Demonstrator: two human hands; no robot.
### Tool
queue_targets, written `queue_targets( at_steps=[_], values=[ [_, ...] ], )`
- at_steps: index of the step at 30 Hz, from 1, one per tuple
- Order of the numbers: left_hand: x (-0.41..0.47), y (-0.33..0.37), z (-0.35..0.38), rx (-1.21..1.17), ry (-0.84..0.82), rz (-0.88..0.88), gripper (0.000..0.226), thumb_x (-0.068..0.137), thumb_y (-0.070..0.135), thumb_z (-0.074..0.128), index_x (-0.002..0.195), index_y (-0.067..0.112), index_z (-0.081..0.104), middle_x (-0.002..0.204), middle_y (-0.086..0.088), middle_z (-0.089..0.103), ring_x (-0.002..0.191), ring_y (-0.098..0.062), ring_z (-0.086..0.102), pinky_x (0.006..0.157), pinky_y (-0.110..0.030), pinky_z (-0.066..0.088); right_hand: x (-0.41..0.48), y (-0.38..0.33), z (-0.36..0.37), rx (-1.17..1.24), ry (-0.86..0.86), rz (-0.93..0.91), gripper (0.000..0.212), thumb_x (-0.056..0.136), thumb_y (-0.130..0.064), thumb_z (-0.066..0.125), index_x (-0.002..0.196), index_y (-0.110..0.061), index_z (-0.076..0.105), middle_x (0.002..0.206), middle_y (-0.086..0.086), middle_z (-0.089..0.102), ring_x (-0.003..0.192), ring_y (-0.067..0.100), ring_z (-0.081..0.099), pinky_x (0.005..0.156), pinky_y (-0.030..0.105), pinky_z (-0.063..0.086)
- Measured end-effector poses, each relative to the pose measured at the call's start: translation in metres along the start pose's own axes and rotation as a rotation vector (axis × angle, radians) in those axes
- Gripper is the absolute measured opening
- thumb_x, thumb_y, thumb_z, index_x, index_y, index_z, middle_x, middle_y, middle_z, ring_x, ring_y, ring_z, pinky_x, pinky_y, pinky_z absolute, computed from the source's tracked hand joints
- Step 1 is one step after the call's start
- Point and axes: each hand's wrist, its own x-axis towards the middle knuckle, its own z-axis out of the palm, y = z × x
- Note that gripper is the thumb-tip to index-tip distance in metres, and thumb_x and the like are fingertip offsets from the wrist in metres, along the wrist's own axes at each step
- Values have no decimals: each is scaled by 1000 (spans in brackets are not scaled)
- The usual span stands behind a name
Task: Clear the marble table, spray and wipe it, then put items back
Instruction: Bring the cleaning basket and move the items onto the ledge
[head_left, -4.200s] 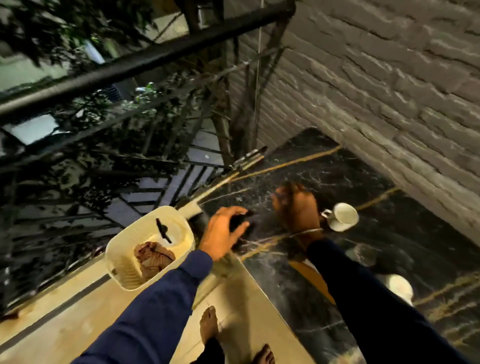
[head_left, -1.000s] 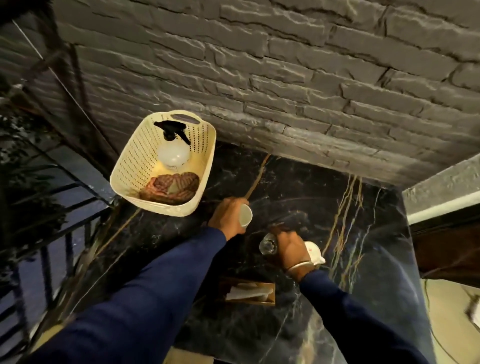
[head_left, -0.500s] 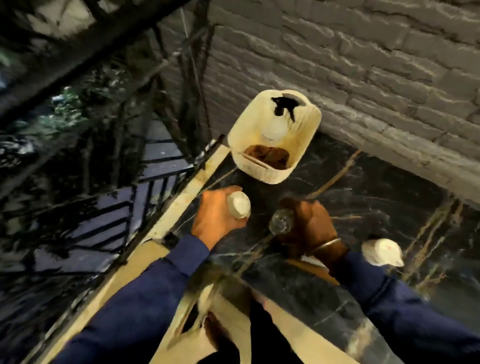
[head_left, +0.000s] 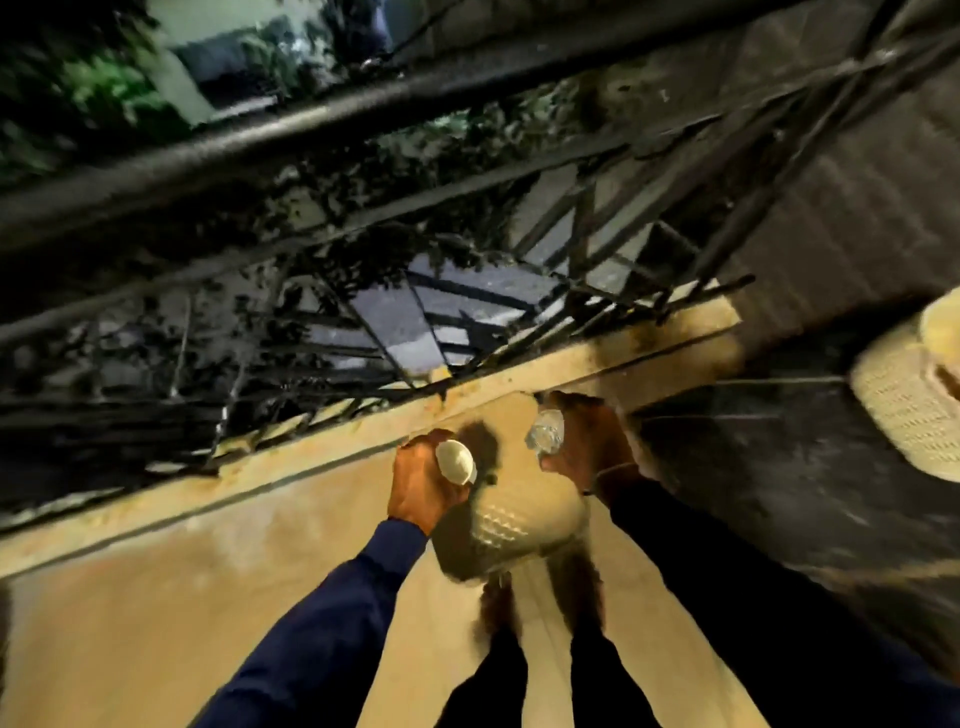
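Marble table (head_left: 774, 462): dark, gold-veined top at the right of the view, blurred, beside and below the right arm.
Left hand (head_left: 418, 480): fingers curled round a white cup (head_left: 456, 461), which lies on its side in the grip with its mouth turned right.
Right hand (head_left: 589, 449): fingers wrapped round a clear glass (head_left: 545, 435), held just off the table's left edge.
Hands together: near each other but apart, both over the floor (head_left: 208, 571) rather than over the table.
Floor basket (head_left: 514, 525): cream, perforated, directly beneath the two hands; too blurred to tell what is inside.
Table basket (head_left: 906, 410): cream, perforated, on the table at the far right, cut off by the frame edge.
Sleeves: dark blue on both arms.
Railing (head_left: 311, 130): black metal bars across the top, with leaves behind them.
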Motion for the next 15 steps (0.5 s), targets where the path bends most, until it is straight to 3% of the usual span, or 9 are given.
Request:
queue_targets(
  at_steps=[7,15],
  values=[
    [52,-75,37,-30,-1,-102,59,62,18,84,116,13,61,114,-9,64,105,-28,60,88,-29,46,69,-18,114,-24,-144,-25,61,53,-24,89,108,-20,62,107,8,65,101,29,61,84,32,48],
    [101,-111,85,64,-127,-76,53,60,17,84,109,9,65,109,-10,65,97,-27,62,84,-37,53,105,2,190,-18,-243,0,67,62,-13,84,123,-13,56,124,8,59,116,26,56,99,28,41]
  ],
)
